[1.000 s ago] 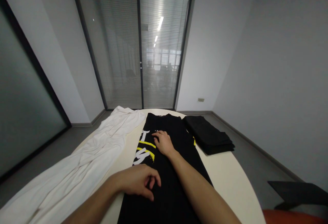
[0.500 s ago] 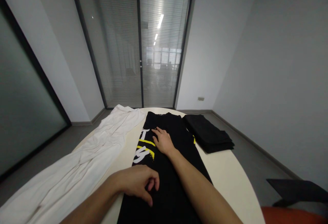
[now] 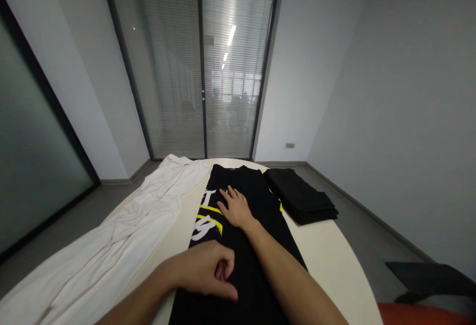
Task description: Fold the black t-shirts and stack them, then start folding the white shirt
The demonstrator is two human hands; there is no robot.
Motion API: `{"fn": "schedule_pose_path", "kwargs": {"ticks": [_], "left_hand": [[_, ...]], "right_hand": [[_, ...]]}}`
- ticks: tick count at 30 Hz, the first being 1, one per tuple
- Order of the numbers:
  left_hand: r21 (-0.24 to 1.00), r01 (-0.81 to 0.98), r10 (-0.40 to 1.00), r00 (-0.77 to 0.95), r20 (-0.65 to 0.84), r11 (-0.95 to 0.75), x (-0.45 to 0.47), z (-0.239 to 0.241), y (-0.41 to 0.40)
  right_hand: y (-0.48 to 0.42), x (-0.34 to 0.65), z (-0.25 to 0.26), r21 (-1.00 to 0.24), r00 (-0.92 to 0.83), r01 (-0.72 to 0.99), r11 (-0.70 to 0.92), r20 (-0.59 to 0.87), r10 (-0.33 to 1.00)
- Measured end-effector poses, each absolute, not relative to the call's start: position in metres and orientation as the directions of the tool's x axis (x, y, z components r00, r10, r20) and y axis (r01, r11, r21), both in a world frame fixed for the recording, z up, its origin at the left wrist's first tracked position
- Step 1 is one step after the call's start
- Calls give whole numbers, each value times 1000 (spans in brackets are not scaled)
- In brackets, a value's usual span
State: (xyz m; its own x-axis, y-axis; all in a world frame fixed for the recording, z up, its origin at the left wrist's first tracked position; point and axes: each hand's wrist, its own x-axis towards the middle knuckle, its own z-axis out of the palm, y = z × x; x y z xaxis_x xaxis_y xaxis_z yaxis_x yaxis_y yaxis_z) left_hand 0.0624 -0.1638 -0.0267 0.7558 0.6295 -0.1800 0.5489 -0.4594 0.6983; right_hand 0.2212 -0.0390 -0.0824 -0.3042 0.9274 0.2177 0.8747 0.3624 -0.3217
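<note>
A black T-shirt with white and yellow print lies folded into a long strip, running away from me. My right hand rests flat on its upper part, beside the print, with fingers spread and nothing held. Nearer to me, my left hand is over the shirt's left side, below the print. Its fingers are curled into a loose fist and its thumb points to the right; nothing shows in it. Whether the left hand touches the fabric I cannot tell. My forearms cover parts of the shirt.
White cloth lies rumpled along the left of the round, pale table. A folded black garment stack sits at the right edge. Beyond the table is a glazed partition with blinds. An orange-seated chair stands at lower right.
My left hand has moved slightly right, its fingers curled in more and its thumb swung outward to the right. My right hand stays on the shirt, its fingers slightly more spread.
</note>
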Motion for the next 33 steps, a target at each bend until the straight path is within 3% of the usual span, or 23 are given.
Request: {"fn": "schedule_pose_path", "kwargs": {"ticks": [4, 7, 10, 12, 15, 17, 20, 24, 29, 33], "left_hand": [[485, 717, 861, 468, 198, -501, 53, -37, -141], [550, 766, 934, 190, 302, -333, 36, -55, -120], [618, 756, 952, 25, 307, -219, 17, -72, -100], [629, 748, 952, 13, 305, -212, 7, -80, -89], [652, 729, 951, -4, 308, -209, 0, -87, -80], [675, 708, 953, -10, 302, -207, 0, -90, -77], [700, 687, 960, -14, 281, -195, -1, -93, -75], [707, 683, 963, -15, 268, -186, -2, -96, -74], [703, 686, 962, -19, 273, -186, -1, -95, -75], [702, 685, 961, -10, 276, -194, 0, -93, -78]], "right_hand": [[-45, 221, -77, -317, -273, 875, 367, 305, 913], [-50, 219, -59, -258, -274, 890, 377, 359, 892], [-59, 216, -30, -169, -369, 888, 428, 292, 882], [-72, 212, -9, -209, -551, 790, 577, 171, 817], [-103, 206, 8, -349, -870, 447, 824, 46, 492], [-126, 205, 7, -384, -958, 261, 886, 9, 286], [-156, 208, -13, -389, -992, 115, 914, 7, 128], [-175, 213, -46, -296, -990, 32, 955, 120, 70], [-187, 209, -56, 0, -979, 16, 1000, 202, 15], [-196, 205, -57, 18, -981, 62, 998, 184, 57]]}}
